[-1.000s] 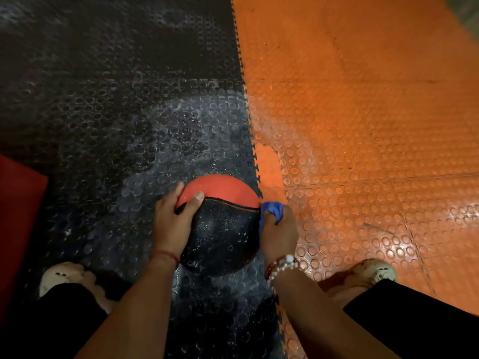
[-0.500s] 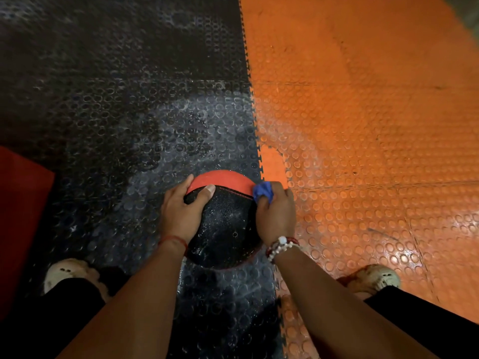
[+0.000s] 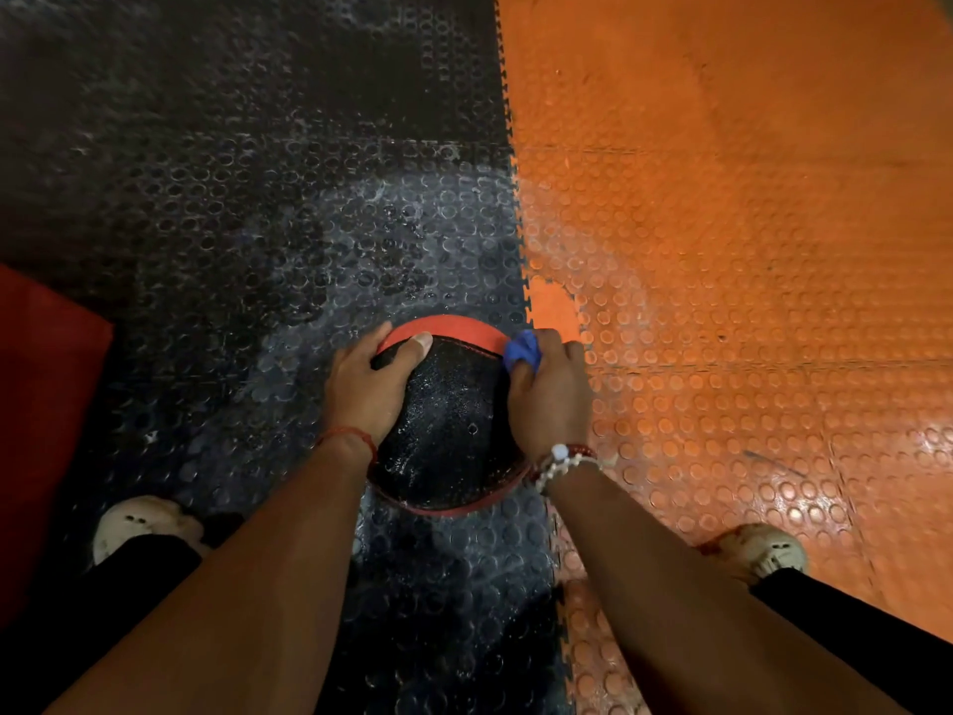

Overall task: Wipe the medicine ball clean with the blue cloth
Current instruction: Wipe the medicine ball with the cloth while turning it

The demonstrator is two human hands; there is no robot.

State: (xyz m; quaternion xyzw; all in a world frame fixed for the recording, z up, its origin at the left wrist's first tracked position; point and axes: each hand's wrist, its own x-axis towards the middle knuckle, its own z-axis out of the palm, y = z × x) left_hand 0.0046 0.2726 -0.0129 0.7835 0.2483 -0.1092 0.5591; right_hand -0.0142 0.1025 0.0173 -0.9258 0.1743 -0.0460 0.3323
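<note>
A medicine ball [image 3: 454, 430], black and wet-speckled with red panels at its far and near edges, sits on the dark studded floor between my feet. My left hand [image 3: 363, 387] grips its left side, thumb laid across the top near the red panel. My right hand [image 3: 549, 397] holds a bunched blue cloth [image 3: 522, 350] against the ball's upper right edge; most of the cloth is hidden inside my fist.
The black studded floor mat [image 3: 247, 224] meets an orange mat [image 3: 748, 224] along a jagged seam just right of the ball. A red pad [image 3: 46, 405] lies at the left edge. My two pale shoes [image 3: 136, 523] [image 3: 763, 552] flank the ball.
The ball has rolled toward me, so less of the far red panel shows and a red rim appears at the near edge. My right hand with the cloth slid up toward the top right.
</note>
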